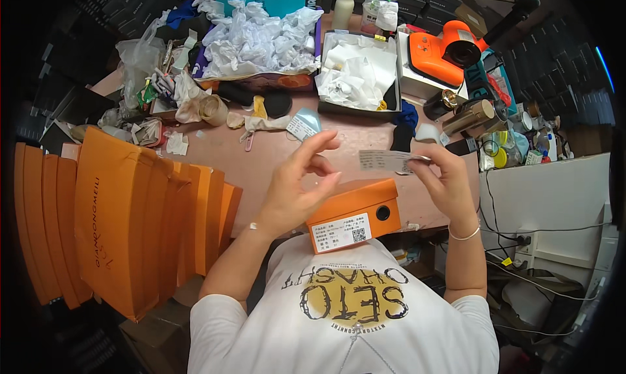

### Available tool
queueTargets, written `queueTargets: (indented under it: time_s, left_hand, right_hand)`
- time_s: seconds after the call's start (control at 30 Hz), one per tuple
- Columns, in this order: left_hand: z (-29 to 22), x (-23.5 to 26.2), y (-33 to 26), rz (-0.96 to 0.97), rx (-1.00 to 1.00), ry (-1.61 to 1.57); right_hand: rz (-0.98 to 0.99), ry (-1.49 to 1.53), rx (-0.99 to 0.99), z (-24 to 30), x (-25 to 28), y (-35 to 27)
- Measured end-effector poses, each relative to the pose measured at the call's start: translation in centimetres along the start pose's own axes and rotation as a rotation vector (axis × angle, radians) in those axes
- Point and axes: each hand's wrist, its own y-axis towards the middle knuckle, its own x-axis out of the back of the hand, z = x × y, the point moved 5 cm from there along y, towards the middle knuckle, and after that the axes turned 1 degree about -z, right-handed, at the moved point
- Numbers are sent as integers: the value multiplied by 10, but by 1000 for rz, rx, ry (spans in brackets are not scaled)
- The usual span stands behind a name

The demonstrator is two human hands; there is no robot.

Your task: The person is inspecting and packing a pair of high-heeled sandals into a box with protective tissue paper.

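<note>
Close against my body is an orange shoebox (345, 203), set at a slant, with a white printed label and a dark round hole on its near end. My right hand (445, 181) pinches a strip of printed labels (383, 160) between thumb and fingers, above the box's right side. To the left of that strip my left hand (301, 181) hovers over the box's left part, its thumb and curled fingers apart and nothing seen between them. A small white scrap (253, 226) sticks to my left wrist.
Several orange boxes (120, 217) stand in a row at the left. Behind are a box of crumpled white paper (257, 44), a dark tray (358, 74) with paper, and an orange device (440, 54). Clutter and a bottle (343, 9) line the pink table (254, 168); cables (528, 230) hang at right.
</note>
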Motion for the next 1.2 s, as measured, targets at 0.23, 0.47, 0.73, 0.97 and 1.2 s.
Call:
queueTargets:
  time_s: [0.23,0.47,0.73,0.97,1.2]
  left_hand:
    - [26,29,-61,128,-92,360]
    - [70,9,-92,203,-24,283]
    - [78,6,-95,229,-70,299]
    - [82,5,-95,212,-97,292]
    - [85,2,-97,186,-92,278]
  right_hand:
    - [134,510,-591,-16,-30,-66]
    - [231,415,-719,-7,-68,-82]
    - [303,373,-767,-1,-92,-89]
    - [300,309,-783,0,-96,-88]
    - [306,293,-793,0,-97,-89]
